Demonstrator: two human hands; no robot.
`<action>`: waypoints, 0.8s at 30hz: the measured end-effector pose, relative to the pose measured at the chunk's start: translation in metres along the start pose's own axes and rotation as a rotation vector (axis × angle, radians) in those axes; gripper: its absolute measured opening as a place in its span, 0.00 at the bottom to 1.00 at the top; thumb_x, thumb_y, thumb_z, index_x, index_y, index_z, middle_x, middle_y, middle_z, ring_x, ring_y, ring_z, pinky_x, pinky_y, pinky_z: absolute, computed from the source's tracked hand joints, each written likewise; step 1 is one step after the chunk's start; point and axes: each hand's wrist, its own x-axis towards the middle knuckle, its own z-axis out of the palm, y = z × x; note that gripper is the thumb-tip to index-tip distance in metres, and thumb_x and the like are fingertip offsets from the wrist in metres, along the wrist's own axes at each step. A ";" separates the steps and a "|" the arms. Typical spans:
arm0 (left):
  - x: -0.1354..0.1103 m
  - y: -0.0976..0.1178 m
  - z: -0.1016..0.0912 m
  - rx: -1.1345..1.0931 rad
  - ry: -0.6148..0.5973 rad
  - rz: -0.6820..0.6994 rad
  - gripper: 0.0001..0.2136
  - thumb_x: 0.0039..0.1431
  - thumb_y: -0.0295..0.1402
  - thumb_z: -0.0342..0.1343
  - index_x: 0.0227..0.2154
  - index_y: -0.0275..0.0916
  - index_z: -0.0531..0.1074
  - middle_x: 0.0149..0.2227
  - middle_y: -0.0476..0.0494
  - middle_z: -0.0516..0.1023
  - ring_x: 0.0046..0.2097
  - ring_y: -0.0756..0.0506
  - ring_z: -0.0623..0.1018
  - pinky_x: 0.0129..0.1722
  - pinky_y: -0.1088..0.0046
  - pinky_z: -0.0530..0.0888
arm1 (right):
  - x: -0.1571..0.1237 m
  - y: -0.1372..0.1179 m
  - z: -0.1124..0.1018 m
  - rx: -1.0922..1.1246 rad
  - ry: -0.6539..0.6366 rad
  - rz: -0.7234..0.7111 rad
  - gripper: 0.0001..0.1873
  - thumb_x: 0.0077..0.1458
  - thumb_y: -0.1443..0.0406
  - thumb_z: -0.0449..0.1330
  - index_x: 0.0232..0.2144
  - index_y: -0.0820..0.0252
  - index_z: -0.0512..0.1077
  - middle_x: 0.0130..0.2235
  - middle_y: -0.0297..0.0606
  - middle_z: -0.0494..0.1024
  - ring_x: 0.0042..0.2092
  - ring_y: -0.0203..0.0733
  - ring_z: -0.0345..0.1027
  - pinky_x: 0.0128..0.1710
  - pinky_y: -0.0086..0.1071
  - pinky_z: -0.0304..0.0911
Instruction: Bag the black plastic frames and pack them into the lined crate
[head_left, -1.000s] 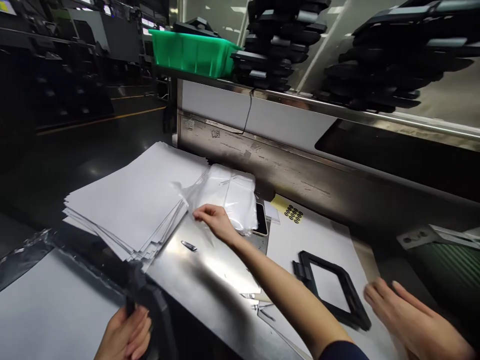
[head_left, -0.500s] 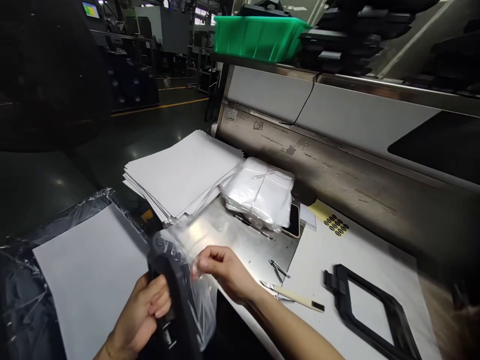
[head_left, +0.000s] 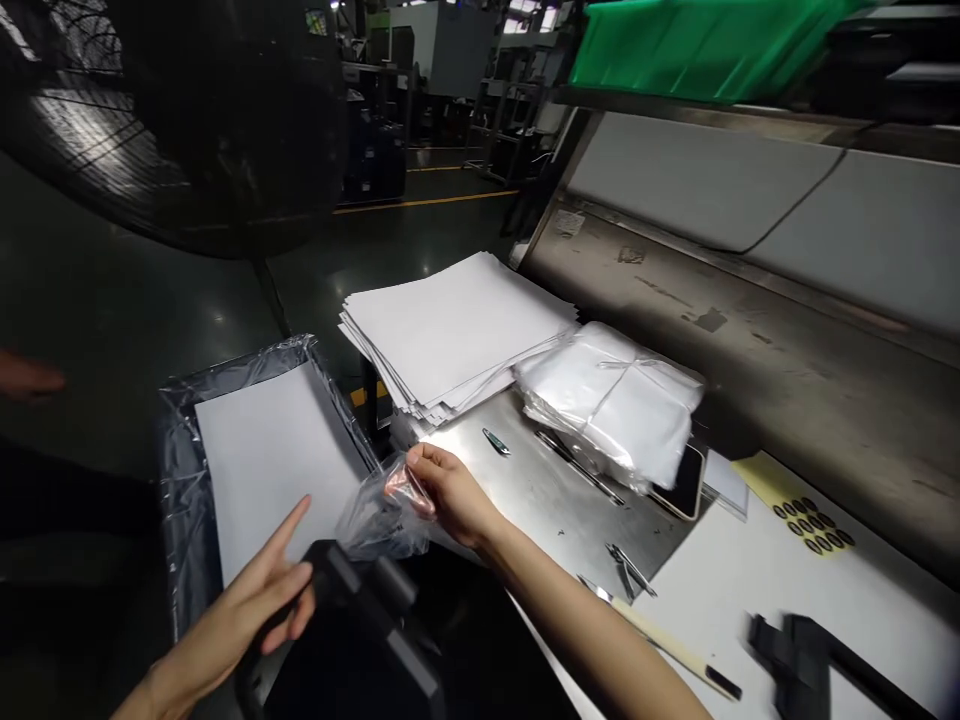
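Your left hand (head_left: pixel 266 595) grips the black frame (head_left: pixel 405 655), near, right of the lined box (head_left: pixel 185 500), while your right hand (head_left: pixel 450 492) pinches the clear bag (head_left: pixel 379 530), whose limp film could snag on the frame's jutting stub (head_left: pixel 394 583) and tear.

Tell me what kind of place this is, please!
It looks like a factory or workshop. There's a metal-topped workbench with a pale-handled knife, a green bin on the shelf above, and yellow lines on the dark floor beyond.
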 end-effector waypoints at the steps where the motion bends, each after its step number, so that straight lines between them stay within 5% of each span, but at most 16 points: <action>1: 0.005 0.001 0.003 0.066 -0.035 -0.002 0.29 0.56 0.44 0.41 0.56 0.52 0.32 0.19 0.55 0.67 0.18 0.53 0.56 0.23 0.75 0.57 | 0.001 0.001 0.005 -0.038 -0.048 0.022 0.14 0.47 0.60 0.56 0.22 0.60 0.55 0.20 0.32 0.72 0.13 0.24 0.46 0.12 0.21 0.40; 4: 0.021 -0.002 0.009 0.132 -0.099 -0.020 0.23 0.55 0.43 0.43 0.52 0.41 0.49 0.17 0.55 0.65 0.15 0.55 0.55 0.18 0.77 0.52 | -0.005 0.000 0.016 -0.166 -0.198 0.097 0.12 0.48 0.61 0.56 0.23 0.61 0.57 0.20 0.32 0.72 0.13 0.25 0.48 0.13 0.22 0.44; 6: 0.025 -0.008 0.008 0.146 -0.102 -0.045 0.16 0.54 0.44 0.44 0.38 0.37 0.61 0.16 0.56 0.62 0.14 0.56 0.55 0.16 0.77 0.49 | -0.018 -0.003 0.016 -0.434 -0.260 0.080 0.10 0.51 0.61 0.52 0.24 0.61 0.59 0.23 0.33 0.72 0.15 0.27 0.50 0.15 0.23 0.48; 9: 0.020 -0.013 -0.002 0.186 -0.070 -0.080 0.14 0.54 0.45 0.42 0.30 0.38 0.59 0.17 0.55 0.64 0.14 0.57 0.57 0.16 0.79 0.52 | -0.049 -0.002 0.008 -1.103 -0.216 -0.107 0.08 0.54 0.64 0.48 0.26 0.62 0.62 0.27 0.37 0.70 0.23 0.31 0.56 0.23 0.26 0.53; 12: 0.011 -0.008 -0.010 0.214 -0.068 -0.111 0.16 0.55 0.44 0.43 0.40 0.38 0.57 0.18 0.56 0.66 0.14 0.56 0.60 0.19 0.79 0.58 | -0.079 0.005 0.005 -1.487 -0.177 -0.157 0.07 0.53 0.66 0.48 0.27 0.63 0.63 0.28 0.40 0.68 0.26 0.34 0.58 0.25 0.27 0.53; 15: 0.010 0.000 -0.013 0.222 -0.105 -0.125 0.22 0.55 0.42 0.45 0.49 0.36 0.50 0.18 0.54 0.69 0.15 0.55 0.63 0.21 0.78 0.62 | -0.088 0.018 0.017 -1.451 -0.331 -0.166 0.07 0.53 0.68 0.47 0.28 0.62 0.65 0.26 0.38 0.69 0.25 0.34 0.60 0.25 0.25 0.55; 19: 0.025 -0.002 -0.015 0.235 -0.138 -0.116 0.28 0.54 0.40 0.47 0.56 0.45 0.41 0.15 0.56 0.67 0.13 0.52 0.64 0.14 0.80 0.60 | -0.057 0.051 0.048 -1.230 -0.457 -0.349 0.11 0.54 0.72 0.45 0.33 0.64 0.67 0.29 0.36 0.72 0.31 0.32 0.64 0.33 0.21 0.58; 21: 0.033 -0.009 -0.016 0.245 -0.130 -0.063 0.28 0.51 0.36 0.52 0.54 0.44 0.48 0.19 0.54 0.70 0.20 0.50 0.70 0.19 0.79 0.65 | -0.039 0.066 0.058 -1.190 -0.447 -0.417 0.11 0.55 0.72 0.45 0.35 0.65 0.67 0.32 0.37 0.73 0.35 0.32 0.65 0.38 0.21 0.58; 24: 0.038 -0.021 -0.020 0.285 -0.049 0.008 0.12 0.49 0.36 0.53 0.37 0.40 0.67 0.23 0.51 0.72 0.31 0.49 0.74 0.32 0.81 0.68 | -0.034 0.076 0.053 -1.286 -0.452 -0.418 0.09 0.53 0.67 0.51 0.37 0.62 0.67 0.33 0.35 0.73 0.34 0.33 0.65 0.36 0.22 0.59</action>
